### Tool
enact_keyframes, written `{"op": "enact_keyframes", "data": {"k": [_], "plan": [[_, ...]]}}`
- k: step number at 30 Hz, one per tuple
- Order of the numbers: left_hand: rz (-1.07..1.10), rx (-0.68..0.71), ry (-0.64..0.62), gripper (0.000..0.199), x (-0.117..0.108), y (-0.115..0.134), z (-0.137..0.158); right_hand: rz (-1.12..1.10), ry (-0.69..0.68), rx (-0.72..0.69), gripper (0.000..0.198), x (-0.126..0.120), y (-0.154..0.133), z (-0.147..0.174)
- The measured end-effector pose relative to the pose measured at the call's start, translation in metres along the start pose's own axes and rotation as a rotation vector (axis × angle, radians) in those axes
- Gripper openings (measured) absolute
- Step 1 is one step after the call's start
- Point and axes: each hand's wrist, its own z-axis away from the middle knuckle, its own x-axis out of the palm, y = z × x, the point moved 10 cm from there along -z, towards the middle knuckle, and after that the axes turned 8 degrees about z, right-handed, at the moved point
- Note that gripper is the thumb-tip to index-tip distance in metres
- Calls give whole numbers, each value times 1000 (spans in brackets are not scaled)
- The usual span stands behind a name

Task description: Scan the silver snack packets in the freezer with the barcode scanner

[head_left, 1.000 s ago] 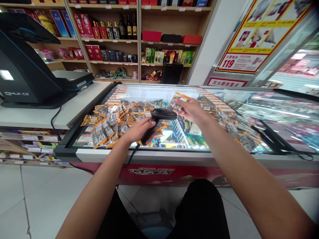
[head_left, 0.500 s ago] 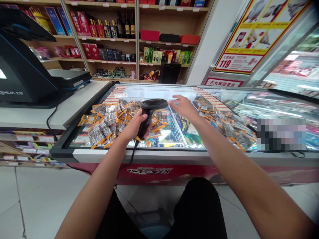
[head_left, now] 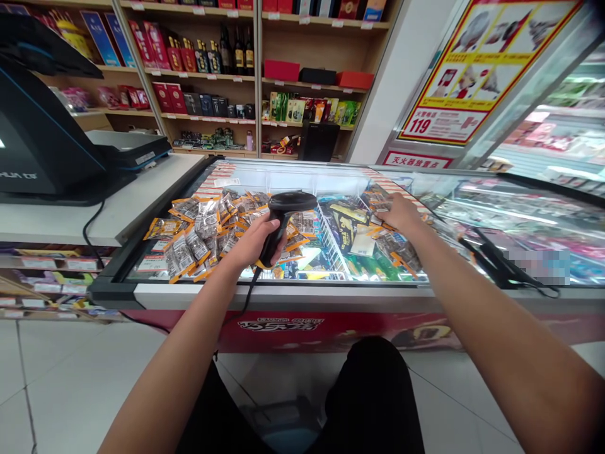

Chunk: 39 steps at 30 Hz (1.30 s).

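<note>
Holding one scanner (head_left: 283,217), left-handed | two hands (head_left: 256,242) (head_left: 402,213) | two packet heaps (head_left: 208,228) (head_left: 397,247)

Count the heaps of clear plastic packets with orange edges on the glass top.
2: a left heap, reaching behind the black pistol-shaped scanner, and a right heap, partly covered by the right forearm, which may hide others.

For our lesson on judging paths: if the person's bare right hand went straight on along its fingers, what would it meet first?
Likely the silvery, orange-edged plastic packets beside the right hand; depth is unclear, so it may be touching them now.
</note>
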Motion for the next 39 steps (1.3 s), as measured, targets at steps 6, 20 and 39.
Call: {"op": "enact_keyframes", "data": {"k": [6,20,39], "plan": [[1,1,-9,47,1,1,0,120,-91,96,84,-9,2,5],[-118,-175,-182,36,11,-16,11,107,-1,-857,73,-57,-137,88],[5,40,28,43,-7,5,1,-277,-99,-715,77,-76,-160,98]]}}
